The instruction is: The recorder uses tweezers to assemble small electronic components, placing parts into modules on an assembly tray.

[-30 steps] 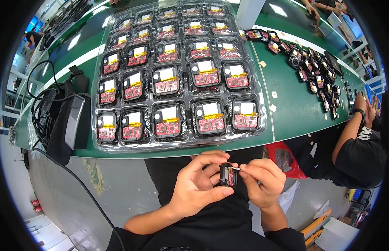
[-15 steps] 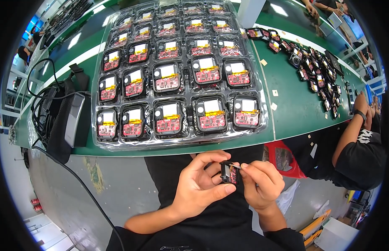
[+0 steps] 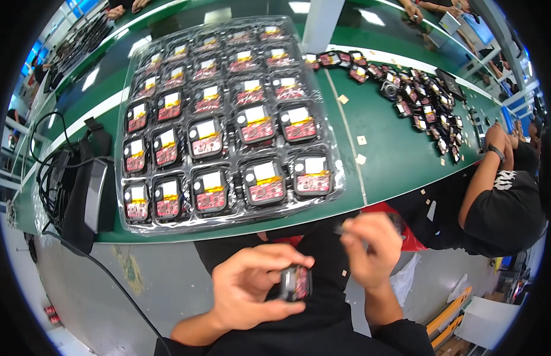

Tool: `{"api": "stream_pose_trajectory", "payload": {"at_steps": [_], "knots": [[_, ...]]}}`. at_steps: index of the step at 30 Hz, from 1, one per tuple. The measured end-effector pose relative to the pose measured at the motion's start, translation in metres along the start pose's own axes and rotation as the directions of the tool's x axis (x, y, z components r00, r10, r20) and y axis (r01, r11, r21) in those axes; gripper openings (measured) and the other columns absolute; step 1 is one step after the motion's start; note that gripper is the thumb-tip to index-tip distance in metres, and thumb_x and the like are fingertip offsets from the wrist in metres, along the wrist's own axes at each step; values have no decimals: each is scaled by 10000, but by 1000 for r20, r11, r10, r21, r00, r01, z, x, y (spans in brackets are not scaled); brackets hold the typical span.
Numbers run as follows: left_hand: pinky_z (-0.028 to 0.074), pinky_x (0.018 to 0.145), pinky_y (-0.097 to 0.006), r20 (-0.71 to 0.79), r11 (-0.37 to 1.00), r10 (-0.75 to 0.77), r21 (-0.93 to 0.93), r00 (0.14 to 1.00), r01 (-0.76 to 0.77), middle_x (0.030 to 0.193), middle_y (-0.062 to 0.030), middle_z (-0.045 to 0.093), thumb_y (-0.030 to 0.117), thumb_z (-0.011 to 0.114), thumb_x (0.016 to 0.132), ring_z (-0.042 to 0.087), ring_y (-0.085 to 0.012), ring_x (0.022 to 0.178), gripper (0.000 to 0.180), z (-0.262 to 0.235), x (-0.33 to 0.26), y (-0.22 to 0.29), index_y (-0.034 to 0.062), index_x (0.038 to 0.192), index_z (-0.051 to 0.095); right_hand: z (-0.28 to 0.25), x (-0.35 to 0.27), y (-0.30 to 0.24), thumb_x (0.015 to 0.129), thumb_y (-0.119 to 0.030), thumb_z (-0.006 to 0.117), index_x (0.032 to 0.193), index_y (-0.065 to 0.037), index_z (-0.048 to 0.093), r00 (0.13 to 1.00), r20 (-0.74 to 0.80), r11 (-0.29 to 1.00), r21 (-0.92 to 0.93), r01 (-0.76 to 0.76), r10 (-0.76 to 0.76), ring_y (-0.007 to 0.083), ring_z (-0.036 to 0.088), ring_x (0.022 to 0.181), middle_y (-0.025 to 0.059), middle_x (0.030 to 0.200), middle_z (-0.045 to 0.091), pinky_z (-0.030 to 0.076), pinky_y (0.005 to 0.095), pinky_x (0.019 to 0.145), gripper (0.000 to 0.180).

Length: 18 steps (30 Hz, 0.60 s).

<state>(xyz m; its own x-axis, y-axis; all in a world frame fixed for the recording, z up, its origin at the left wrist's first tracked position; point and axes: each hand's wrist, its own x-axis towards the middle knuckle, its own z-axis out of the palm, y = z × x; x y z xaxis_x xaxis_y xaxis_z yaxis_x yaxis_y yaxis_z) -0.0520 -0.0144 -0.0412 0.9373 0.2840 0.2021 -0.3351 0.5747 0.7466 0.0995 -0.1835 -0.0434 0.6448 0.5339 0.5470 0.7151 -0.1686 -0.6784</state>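
Beyond the left hand (image 3: 252,291), a loaded tray (image 3: 124,204).

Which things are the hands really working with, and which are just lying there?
In the work:
- left hand, holding a small black module
- right hand, raised beside it, blurred
- clear tray of matching modules

Just lying about:
- loose modules farther along the green table
- small tan squares
- black box with cables
- seated co-worker

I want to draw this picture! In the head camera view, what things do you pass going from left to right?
Black bag with cables → clear tray of small black devices → left hand holding a small device → right hand → loose pile of devices → person in black.
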Motion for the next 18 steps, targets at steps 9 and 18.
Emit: {"api": "stream_pose_trajectory", "payload": {"at_steps": [9,18], "knots": [[530,957,-429,-140,876,167,475,976,-82,1120,-207,671,40,654,901,596,-263,1034,325,15,26,77,-59,1205,595,-61,77,119,957,-346,657,1309,-58,601,848,-436,468,-707,-530,301,411,636,1012,190,1177,550,515,482,873,459],[507,871,-342,129,59,275,987,953,-151,963,-135,668,12,681,867,659,-249,927,224,-18,139,139,-5,1090,668,-52,82,113,972,-381,628,1096,-94,618,826,-433,493,-663,-563,361,381,667,968,129,1198,605,517,483,808,313]]}}
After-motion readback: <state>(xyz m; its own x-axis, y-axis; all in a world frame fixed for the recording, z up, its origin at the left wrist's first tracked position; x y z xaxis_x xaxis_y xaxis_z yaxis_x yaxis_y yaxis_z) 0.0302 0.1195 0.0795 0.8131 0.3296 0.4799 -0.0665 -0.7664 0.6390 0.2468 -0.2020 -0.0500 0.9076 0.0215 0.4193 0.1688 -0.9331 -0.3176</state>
